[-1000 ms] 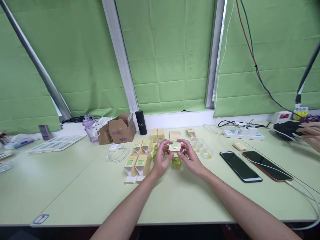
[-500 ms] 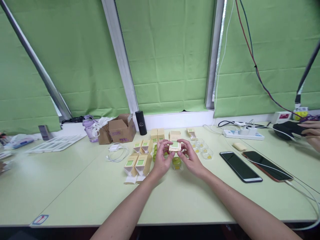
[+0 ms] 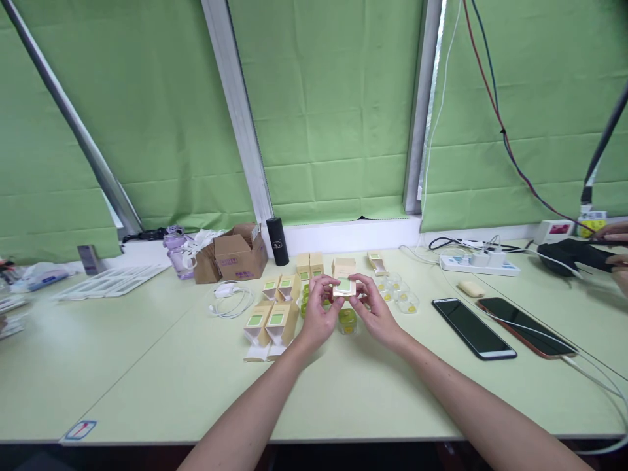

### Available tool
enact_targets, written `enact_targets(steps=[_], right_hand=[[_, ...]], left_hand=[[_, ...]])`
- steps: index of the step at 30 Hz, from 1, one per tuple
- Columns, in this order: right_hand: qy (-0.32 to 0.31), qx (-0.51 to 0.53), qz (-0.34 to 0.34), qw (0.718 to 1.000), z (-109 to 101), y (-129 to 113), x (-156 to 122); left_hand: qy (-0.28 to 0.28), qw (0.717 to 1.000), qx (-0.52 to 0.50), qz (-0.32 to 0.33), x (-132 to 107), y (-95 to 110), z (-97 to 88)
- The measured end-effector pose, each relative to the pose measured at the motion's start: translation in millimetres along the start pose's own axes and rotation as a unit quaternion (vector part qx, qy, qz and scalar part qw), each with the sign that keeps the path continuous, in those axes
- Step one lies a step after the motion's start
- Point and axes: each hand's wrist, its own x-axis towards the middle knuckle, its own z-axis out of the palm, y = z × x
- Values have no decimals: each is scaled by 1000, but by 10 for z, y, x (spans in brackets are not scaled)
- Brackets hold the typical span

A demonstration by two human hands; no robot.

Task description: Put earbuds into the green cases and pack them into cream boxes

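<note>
Between my left hand and my right hand is a small cream cardboard box with a green window, raised above the table. Fingers of both hands pinch its two sides. Just below it on the table stands a clear container with a green top. More green containers sit partly hidden behind my left hand. To the left are several cream boxes with green windows, the front ones with their white end flaps open. Clear cups with yellow bits lie right of my hands.
A brown carton and a black cylinder stand at the back. Two phones and a power strip with cables lie on the right. At the far right edge, another person's hand touches a black object. A white tray is at left.
My hands and the box stay almost in place, the box tilting very slightly. At the far right, the other person's hands have shifted on the black object.
</note>
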Motion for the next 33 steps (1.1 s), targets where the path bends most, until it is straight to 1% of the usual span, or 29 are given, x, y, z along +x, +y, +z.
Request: enact_targets(steps=[5,10,14,20,23,26,29,33], right_hand=[[3,-6,1,1000,1,-2,0],[6,-2,5,1000,0,10,3],[8,-5,6,1000,1,12,0],[4,-4,0,1000,-5,6,2],[5,-10,-4,1000,-12,-3,1],[3,-5,-2,1000,-15,-15,-3],[-7,23,5,1000,-12,-28,-5],[-10,37,14,999,-5,-37,-1]], left_hand=[[4,1000,-2,-2,6,-13,4],[8,1000,-19,-23,22,1,14],[14,999,-28,-26,36,-26,11],[-1,1000,-11,-15,27,15,-24],[-11,1000,-21,-19,20,38,-45],[-15,999,-45,-27,23,15,-54],[-24,996,-73,-33,30,-33,-52],[-24,996,-80,-30,32,-74,-47]])
